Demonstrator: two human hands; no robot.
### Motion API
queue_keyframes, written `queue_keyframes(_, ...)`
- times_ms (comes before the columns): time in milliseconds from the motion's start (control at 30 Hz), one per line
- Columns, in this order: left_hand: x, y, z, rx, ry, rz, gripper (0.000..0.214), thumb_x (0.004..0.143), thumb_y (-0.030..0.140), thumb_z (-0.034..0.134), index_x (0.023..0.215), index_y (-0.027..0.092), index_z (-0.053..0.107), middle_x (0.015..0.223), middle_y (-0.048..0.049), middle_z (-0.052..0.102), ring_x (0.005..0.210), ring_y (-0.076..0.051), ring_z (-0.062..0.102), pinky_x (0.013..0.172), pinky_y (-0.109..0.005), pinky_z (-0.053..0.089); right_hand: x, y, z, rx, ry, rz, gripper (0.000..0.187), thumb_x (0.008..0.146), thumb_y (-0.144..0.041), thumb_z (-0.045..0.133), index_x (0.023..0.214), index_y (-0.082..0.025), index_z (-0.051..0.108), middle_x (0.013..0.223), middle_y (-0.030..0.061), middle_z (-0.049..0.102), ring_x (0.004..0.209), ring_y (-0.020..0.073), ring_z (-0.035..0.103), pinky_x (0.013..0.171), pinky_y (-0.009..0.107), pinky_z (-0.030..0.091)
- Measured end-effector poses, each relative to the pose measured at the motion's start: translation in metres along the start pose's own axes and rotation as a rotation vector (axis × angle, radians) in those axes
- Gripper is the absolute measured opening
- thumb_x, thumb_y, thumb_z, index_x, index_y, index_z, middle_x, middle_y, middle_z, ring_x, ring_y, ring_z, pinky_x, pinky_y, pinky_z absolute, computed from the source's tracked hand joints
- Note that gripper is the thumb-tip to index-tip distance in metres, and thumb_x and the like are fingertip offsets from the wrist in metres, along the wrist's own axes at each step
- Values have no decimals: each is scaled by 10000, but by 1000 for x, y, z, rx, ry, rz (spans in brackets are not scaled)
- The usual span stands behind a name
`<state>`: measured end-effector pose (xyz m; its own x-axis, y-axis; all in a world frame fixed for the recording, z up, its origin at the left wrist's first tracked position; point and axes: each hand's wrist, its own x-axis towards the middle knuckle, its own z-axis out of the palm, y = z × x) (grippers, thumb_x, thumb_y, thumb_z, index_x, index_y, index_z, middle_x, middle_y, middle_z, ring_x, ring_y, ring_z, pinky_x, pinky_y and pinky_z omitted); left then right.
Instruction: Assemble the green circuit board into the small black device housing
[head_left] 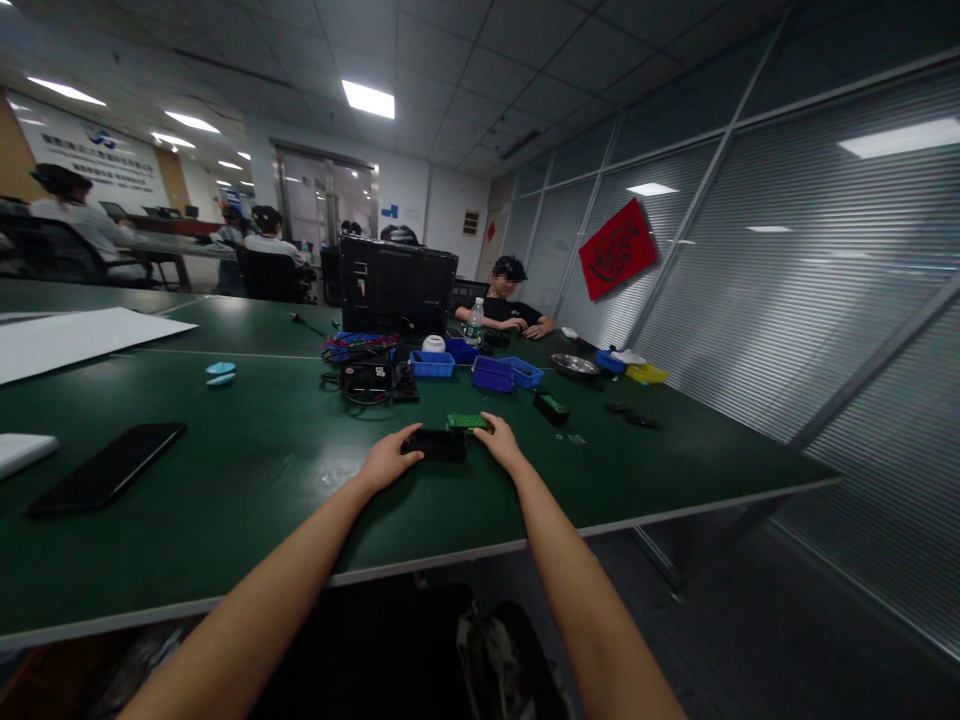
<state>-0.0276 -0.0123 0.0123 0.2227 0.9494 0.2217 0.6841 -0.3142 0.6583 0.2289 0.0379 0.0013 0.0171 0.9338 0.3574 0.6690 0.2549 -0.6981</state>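
Far left of the green table (255,440): white sheet (90,335) lying flat; nearer, a white object (24,452) cut off by the picture edge, then a dark, flat slab (112,467), set aslant. Beyond the slab, to its right, a small light-blue item (220,374) by itself.

Next, coloured cables (358,346) heaped before a black monitor (397,285), its back to the camera; a black device (367,380) just in front of the heap.

Left hand (390,460): grip nearly closed, thumb and fingers on the left end of a black case (442,447), which rests near the table's front edge. Farther back, a white ball (433,344) beside a blue tray (433,364).

Green circuit board (466,421) at the case's far right side, roughly level, partly past its rim; cannot tell whether the two touch. Right hand (501,440): grip closed on the board's right end, thumb and fingertips pinching it.

Behind: clear bottle (475,318), dark-blue bin (493,374), and a co-worker (511,300) in a dark cap, forearms on the table.

Right of the hands: black box (551,407) with something green inside, metal dish (575,365) beyond, two dark flat pieces (642,421), yellow tray (646,373) outermost.
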Motion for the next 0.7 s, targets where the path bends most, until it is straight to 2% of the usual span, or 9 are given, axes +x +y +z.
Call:
queue_keyframes(100, 0, 0, -1, -3, -9, -9, 589, 719, 349, 557, 1283, 276, 402, 994, -34, 616, 908, -179, 571, 820, -282, 414, 2, 3, -3, 158, -82, 24, 543, 703, -357, 560, 1181, -104, 508, 857, 47, 579, 704, 131, 527, 702, 279, 418)
queue_keyframes(167, 0, 0, -1, -4, -4, -2, 592, 716, 349, 559, 1283, 275, 403, 996, -31, 616, 900, -176, 571, 815, -278, 415, 2, 3, -3, 172, -101, 5, 555, 702, -382, 563, 1176, -99, 516, 779, 22, 566, 659, 123, 507, 674, 275, 414)
queue_keyframes(267, 1, -1, 1, 5, 5, 2, 597, 708, 355, 565, 1279, 274, 410, 980, -25, 623, 878, -172, 576, 800, -272, 420, 1, 2, -3, 100, -53, -22, 491, 689, -395, 579, 1091, -114, 588, 755, 22, 543, 683, 134, 496, 685, 282, 411)
queue_keyframes(367, 1, -2, 2, -2, 17, 9, 597, 701, 355, 573, 1272, 273, 419, 983, -21, 628, 883, -168, 577, 798, -265, 422, 0, 0, -2, 38, 9, -36, 444, 654, -379, 617, 1027, -138, 626, 852, 47, 533, 682, 126, 490, 689, 279, 414)
queue_keyframes(433, 2, -2, 2, -7, 25, 12, 596, 699, 345, 576, 1270, 273, 422, 1002, -19, 627, 896, -166, 576, 804, -262, 420, -1, -1, -1, 30, -3, -36, 444, 637, -352, 633, 1030, -146, 621, 896, 53, 525, 633, 105, 479, 660, 269, 419)
queue_keyframes(567, 2, -2, 3, -1, 23, 16, 596, 701, 330, 576, 1273, 264, 421, 1034, -25, 621, 916, -168, 572, 817, -265, 414, -1, -3, 0, 23, -6, -36, 407, 615, -320, 648, 986, -152, 634, 803, 25, 533, 639, 119, 488, 654, 273, 420)
queue_keyframes(633, 1, -2, 2, 3, 23, 16, 598, 700, 333, 578, 1272, 264, 422, 1027, -26, 625, 909, -170, 574, 810, -265, 417, -1, -5, -1, 53, 48, -21, 387, 600, -323, 659, 949, -158, 644, 785, 24, 540, 679, 139, 502, 678, 290, 426)
queue_keyframes(700, 1, -1, 2, 9, 29, 15, 597, 698, 338, 580, 1270, 270, 424, 1007, -23, 631, 896, -172, 578, 797, -264, 421, -2, -8, -1, 179, 82, 14, 403, 602, -342, 659, 962, -163, 637, 801, 33, 556, 694, 151, 517, 674, 301, 439)
